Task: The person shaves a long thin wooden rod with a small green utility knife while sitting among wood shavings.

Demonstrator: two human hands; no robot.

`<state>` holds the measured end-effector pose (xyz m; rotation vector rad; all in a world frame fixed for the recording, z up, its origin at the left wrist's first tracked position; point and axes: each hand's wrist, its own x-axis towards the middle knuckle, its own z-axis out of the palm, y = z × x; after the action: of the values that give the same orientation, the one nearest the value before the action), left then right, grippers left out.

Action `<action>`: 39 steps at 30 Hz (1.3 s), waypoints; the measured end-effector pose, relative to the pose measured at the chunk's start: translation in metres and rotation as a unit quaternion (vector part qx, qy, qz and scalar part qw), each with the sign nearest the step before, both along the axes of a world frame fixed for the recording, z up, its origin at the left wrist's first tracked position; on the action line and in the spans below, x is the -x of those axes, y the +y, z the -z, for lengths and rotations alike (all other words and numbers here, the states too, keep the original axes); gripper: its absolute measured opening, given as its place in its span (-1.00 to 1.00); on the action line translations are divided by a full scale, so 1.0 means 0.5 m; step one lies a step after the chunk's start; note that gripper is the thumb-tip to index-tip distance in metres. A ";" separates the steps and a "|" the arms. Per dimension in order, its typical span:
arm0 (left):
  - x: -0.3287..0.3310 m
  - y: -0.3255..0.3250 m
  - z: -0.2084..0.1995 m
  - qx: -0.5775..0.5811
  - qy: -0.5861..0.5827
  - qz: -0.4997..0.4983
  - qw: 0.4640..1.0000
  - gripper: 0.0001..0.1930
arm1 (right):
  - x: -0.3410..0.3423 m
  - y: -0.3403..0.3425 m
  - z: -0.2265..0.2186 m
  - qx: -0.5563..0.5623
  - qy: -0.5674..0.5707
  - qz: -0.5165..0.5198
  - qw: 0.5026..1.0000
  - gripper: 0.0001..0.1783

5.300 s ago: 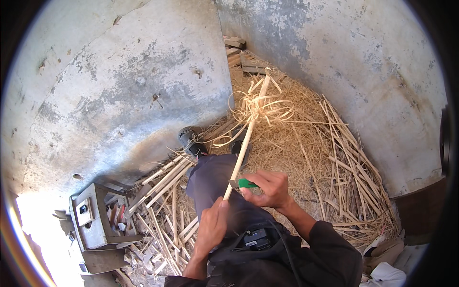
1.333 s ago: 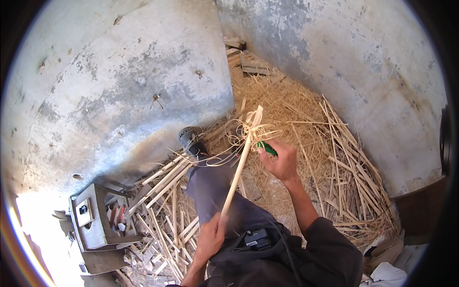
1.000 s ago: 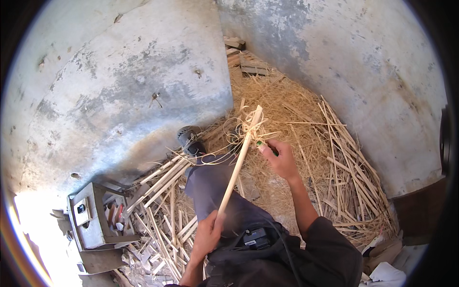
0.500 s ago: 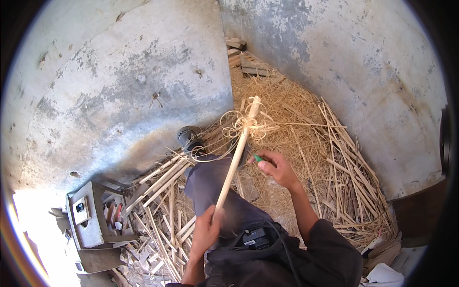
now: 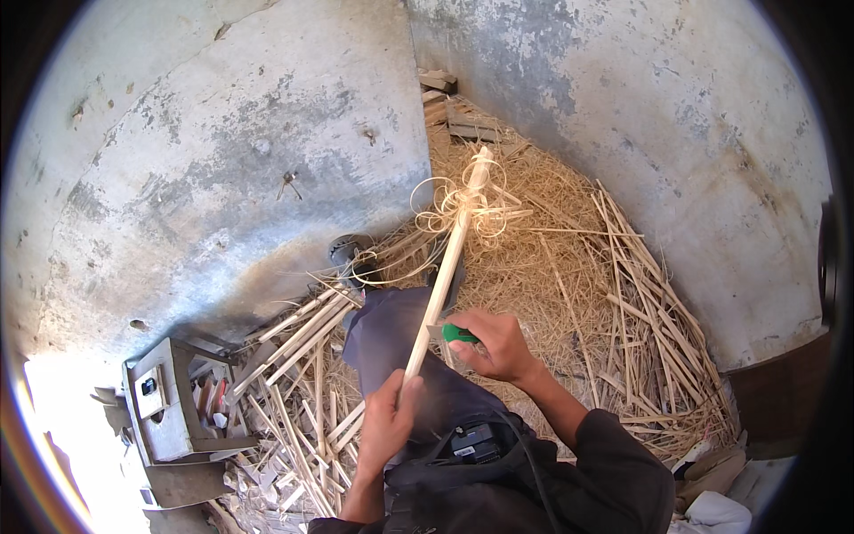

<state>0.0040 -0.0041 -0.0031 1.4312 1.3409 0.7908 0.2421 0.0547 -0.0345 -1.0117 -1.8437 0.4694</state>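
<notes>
My left hand [image 5: 388,418] is closed round the near end of a long pale wooden stick [image 5: 445,285], which slants up and away over my dark-trousered leg. Thin curled shavings [image 5: 471,209] cling to the stick close to its far end. In my right hand [image 5: 503,345] is a knife with a green handle [image 5: 460,334]; its short blade [image 5: 435,331] lies at the stick's right side, a little beyond my left hand. Whether the blade bites into the wood cannot be made out.
Fine shavings [image 5: 525,258] cover the floor ahead. Split sticks [image 5: 658,329] lie heaped along the right wall, and more sticks [image 5: 302,329] lie at the left. A worn wooden stool-like box [image 5: 169,400] stands at the lower left. Stained walls [image 5: 294,133] meet at the far corner.
My right hand has come left and down, bringing the knife to the stick. The stick's far end has shifted up and slightly right, while my left hand has kept its grip.
</notes>
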 end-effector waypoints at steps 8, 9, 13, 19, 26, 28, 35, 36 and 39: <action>-0.001 0.005 -0.005 0.001 -0.013 0.011 1.000 -0.73 | 0.007 -0.005 0.011 -0.026 -0.040 0.011 0.999 -0.55; 0.000 0.006 -0.006 0.001 -0.012 0.011 1.000 -0.73 | 0.008 -0.005 0.011 -0.034 -0.041 0.017 0.998 -0.54; 0.001 0.007 -0.010 0.025 -0.030 0.033 0.999 -0.72 | 0.010 -0.006 0.007 -0.056 -0.041 0.034 0.997 -0.53; 0.000 0.008 -0.010 0.021 -0.025 0.037 0.999 -0.71 | 0.008 -0.009 -0.007 -0.065 -0.075 0.057 0.993 -0.56; 0.008 -0.001 0.002 0.029 -0.003 0.053 0.998 -0.73 | -0.020 0.013 -0.011 -0.055 -0.029 0.117 0.991 -0.65; 0.009 -0.004 0.007 0.042 -0.018 0.058 0.997 -0.71 | -0.028 0.020 -0.008 -0.062 -0.002 0.107 0.992 -0.65; 0.008 0.004 0.017 0.100 -0.073 0.077 0.989 -0.56 | -0.017 0.005 0.004 -0.062 -0.034 0.034 0.997 -0.64; 0.004 0.005 0.012 0.100 -0.073 0.078 0.989 -0.56 | -0.009 0.002 0.007 -0.064 -0.030 0.023 0.997 -0.63; -0.001 0.009 0.003 0.080 -0.085 0.062 0.991 -0.55 | 0.006 -0.010 -0.002 -0.058 -0.039 0.010 0.997 -0.61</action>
<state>0.0045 0.0001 -0.0044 1.2769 1.1476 0.6919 0.2392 0.0499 -0.0336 -0.9804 -1.9056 0.3099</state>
